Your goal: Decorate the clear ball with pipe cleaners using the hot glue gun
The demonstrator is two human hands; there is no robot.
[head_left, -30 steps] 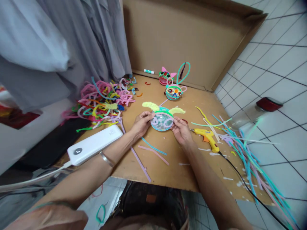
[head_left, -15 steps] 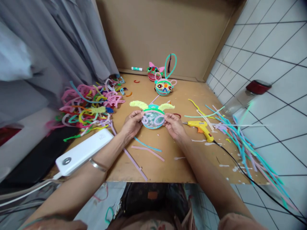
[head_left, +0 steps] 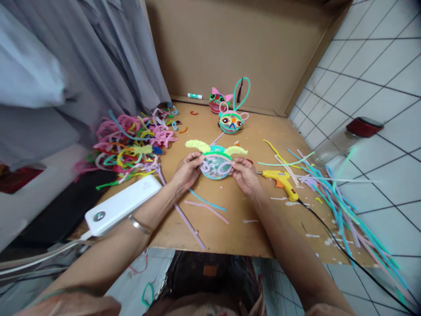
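Note:
Between my hands is a round, see-through ornament with a green and turquoise pipe-cleaner rim, lilac curls on its front and two pale yellow fuzzy ears on top. My left hand pinches its left edge, and my right hand pinches the right edge at a lilac curl. Fingertips behind the ornament are hidden. Below it on the table lie a blue pipe cleaner, a pink one and a long lilac one.
A yellow glue gun with a black cord lies right of my right hand. Loose pipe cleaners spread at the right; a tangled colourful heap and a white power bank are left. Two decorated ornaments stand behind, near a glue stick.
The whole view has shifted, so everything appears slightly further right. Both hands keep the same pinch on the ornament, which looks nearly unchanged.

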